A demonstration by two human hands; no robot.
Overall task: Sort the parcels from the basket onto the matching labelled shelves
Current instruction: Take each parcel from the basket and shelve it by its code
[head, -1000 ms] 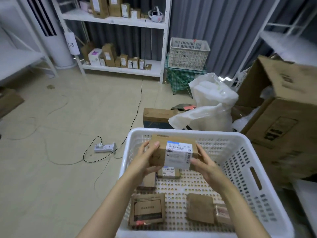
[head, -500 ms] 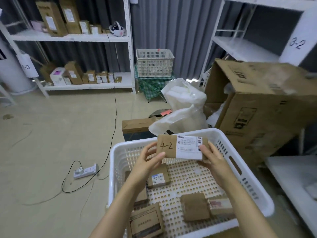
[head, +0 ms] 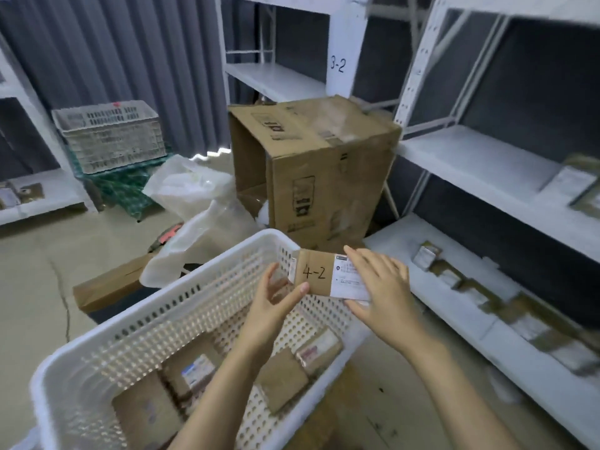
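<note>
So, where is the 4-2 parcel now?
Head view, right of centre: the parcel is held between the left hand and right hand over the far corner of the basket, near the cardboard box.

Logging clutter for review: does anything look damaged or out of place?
The cardboard box beside the 3-2 shelf post sits askew, its top dented and creased. A crumpled plastic bag lies on the floor. The parcel marked 4-2 looks intact.

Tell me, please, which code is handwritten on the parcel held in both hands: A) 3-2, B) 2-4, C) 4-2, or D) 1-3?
C: the parcel, held between the left hand and the right hand, bears a handwritten 4-2 on its cardboard face; 3-2 is on the shelf post behind.
</note>
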